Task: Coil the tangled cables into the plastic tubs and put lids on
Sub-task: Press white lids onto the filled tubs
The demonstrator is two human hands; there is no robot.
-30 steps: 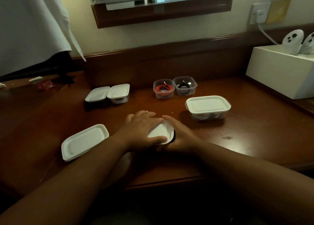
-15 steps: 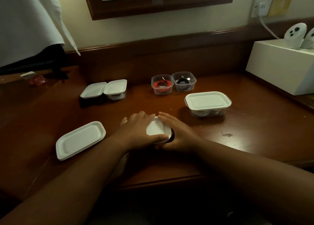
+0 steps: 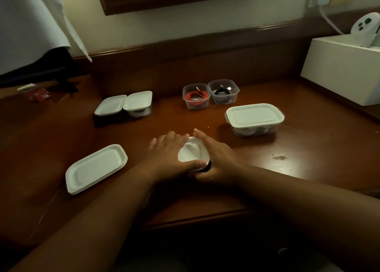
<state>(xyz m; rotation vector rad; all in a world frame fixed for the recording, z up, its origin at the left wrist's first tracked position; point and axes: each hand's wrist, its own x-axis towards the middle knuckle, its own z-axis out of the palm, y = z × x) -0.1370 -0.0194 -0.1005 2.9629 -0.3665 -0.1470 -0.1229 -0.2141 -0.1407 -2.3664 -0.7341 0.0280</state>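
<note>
Right, both hands are down on a small clear plastic tub (image 3: 206,167) near the front edge of the dark reddish wooden surface (image 3: 308,148), with a small white plastic lid (image 3: 192,152) sitting on top of it. Left hand (image 3: 168,154) comes in from the left, palm down, fingers (image 3: 174,137) laid fairly straight along the lid's left side, thumb pressed across its near edge. Right hand (image 3: 218,158) mirrors it from the right, fingers extended flat along the lid's right edge, thumb tucked low against the tub's near corner. Neither hand curls round anything; both press flat. Something dark shows inside the tub at its near right corner, too hidden to name. Both forearms reach in from the bottom of the view and meet at the tub. To the left lies a large white rectangular lid (image 3: 96,169), loose on the surface. Further back, two small lidded tubs (image 3: 125,105) sit side by side, touching. At centre back, a small open clear tub holding a coiled red cable (image 3: 195,97) stands just beside another open clear tub with a black cable (image 3: 224,92). On the right, a large clear tub capped with a white lid (image 3: 255,117) has pale cable visible through its wall. A white box (image 3: 339,70) stands at far right.
</note>
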